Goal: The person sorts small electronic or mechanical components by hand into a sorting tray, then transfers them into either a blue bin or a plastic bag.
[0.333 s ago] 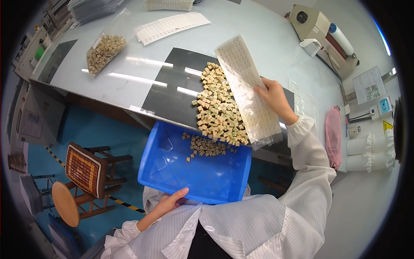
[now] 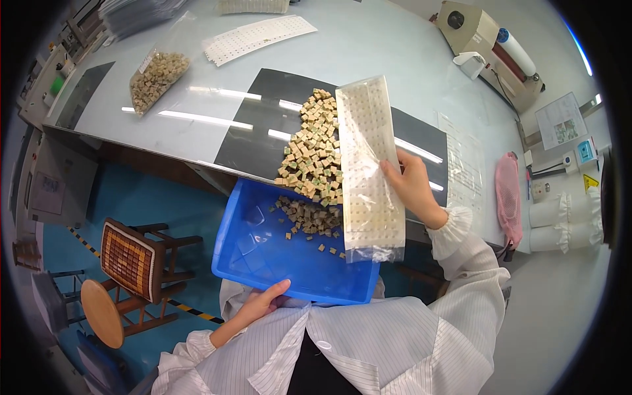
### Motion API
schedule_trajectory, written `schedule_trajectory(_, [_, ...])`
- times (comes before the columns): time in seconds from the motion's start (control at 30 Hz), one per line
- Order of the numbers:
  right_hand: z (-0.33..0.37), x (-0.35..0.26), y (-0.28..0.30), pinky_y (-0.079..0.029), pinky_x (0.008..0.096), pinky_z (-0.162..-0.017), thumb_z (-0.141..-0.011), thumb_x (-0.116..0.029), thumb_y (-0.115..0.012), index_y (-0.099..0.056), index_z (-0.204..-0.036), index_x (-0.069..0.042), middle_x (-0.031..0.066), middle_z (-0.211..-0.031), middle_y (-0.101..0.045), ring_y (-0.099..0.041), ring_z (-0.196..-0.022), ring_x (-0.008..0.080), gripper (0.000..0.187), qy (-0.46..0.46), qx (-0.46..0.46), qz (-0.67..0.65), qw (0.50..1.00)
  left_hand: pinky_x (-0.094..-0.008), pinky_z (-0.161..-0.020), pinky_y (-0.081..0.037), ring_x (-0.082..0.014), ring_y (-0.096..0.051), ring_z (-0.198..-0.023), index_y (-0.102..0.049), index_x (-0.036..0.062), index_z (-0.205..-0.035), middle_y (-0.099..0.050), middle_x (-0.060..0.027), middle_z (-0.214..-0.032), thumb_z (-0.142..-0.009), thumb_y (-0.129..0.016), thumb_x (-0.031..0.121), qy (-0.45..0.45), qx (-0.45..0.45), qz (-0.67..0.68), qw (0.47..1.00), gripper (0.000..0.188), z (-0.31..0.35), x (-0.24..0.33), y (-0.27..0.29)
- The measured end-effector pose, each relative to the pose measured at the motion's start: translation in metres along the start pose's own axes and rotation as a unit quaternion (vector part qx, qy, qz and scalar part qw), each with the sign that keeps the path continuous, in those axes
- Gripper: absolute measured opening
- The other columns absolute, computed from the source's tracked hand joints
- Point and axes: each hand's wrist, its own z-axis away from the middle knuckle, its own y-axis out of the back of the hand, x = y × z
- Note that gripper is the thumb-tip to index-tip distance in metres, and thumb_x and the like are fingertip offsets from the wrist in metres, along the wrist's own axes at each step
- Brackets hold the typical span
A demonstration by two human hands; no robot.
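Note:
A heap of small tan cubes (image 2: 315, 146), some with green marks, lies on a dark mat (image 2: 257, 141) at the table's front edge. Just below that edge is a blue plastic tub (image 2: 253, 247) with more cubes inside. My left hand (image 2: 264, 300) grips the tub's near rim, thumb on top, other fingers hidden beneath. My right hand (image 2: 416, 187) holds a long white dotted sheet (image 2: 368, 131) in a clear plastic sleeve. The sheet stands along the heap's right side, and its lower end hangs over the tub's right part, hiding some of it.
A clear bag of cubes (image 2: 158, 78) and a white perforated sheet (image 2: 260, 39) lie farther back on the table. A beige machine with a roll (image 2: 490, 43) stands at the far right, near a pink mesh bag (image 2: 507, 197). Stools (image 2: 135, 260) are on the floor at left.
My right hand has swung the sleeved sheet toward me, its lower end now over the tub. The heap has shifted left and nearer, and more cubes are in the tub.

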Motion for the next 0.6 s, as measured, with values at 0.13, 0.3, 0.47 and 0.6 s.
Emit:
schedule_trajectory(0.13, [0.033, -0.002, -0.011, -0.046, 0.0233, -0.062, -0.087, -0.010, -0.058, -0.059, -0.106, 0.005, 0.0063, -0.082, -0.064, -0.056, -0.071, 0.0076, 0.025, -0.022, -0.029, -0.072, 0.997, -0.0370, -0.100, -0.039, -0.0235, -0.046, -0.117, -0.030, 0.0030, -0.132, -0.043, -0.0131, -0.127, -0.081, -0.068, 0.023, -0.015, 0.015, -0.010, 1.000, 0.067, 0.002, 0.004, -0.006])
schedule_trajectory(0.3, [0.020, 0.018, 0.004, -0.046, 0.0221, -0.065, -0.086, -0.009, -0.057, -0.057, -0.109, 0.006, 0.0052, -0.087, -0.063, -0.056, -0.073, 0.0075, 0.026, -0.016, 0.008, -0.123, 0.992, -0.0359, -0.101, -0.039, -0.0229, -0.046, -0.116, -0.030, 0.0028, -0.131, -0.043, -0.0128, -0.127, -0.081, -0.068, 0.024, -0.028, -0.012, -0.005, 1.000, 0.066, 0.001, 0.002, 0.001])
schedule_trajectory(0.47, [-0.069, 0.066, 0.072, -0.045, 0.0240, -0.063, -0.084, -0.008, -0.059, -0.058, -0.104, 0.007, 0.0050, -0.083, -0.062, -0.056, -0.070, 0.0099, 0.025, -0.082, 0.006, -0.078, 0.994, -0.0361, -0.102, -0.037, -0.0242, -0.044, -0.119, -0.026, 0.0009, -0.133, -0.039, -0.0147, -0.130, -0.081, -0.069, 0.025, -0.003, -0.030, -0.003, 1.000, 0.073, -0.001, 0.002, 0.003])
schedule_trajectory(0.6, [-0.148, 0.078, 0.104, -0.044, 0.0274, -0.066, -0.081, -0.009, -0.061, -0.061, -0.102, 0.006, 0.0054, -0.083, -0.062, -0.056, -0.072, 0.0120, 0.026, -0.063, -0.043, 0.062, 0.995, -0.0366, -0.102, -0.037, -0.0251, -0.043, -0.119, -0.025, 0.0003, -0.134, -0.039, -0.0155, -0.130, -0.080, -0.069, 0.026, 0.021, 0.006, -0.018, 1.000, 0.074, -0.002, 0.003, 0.005])
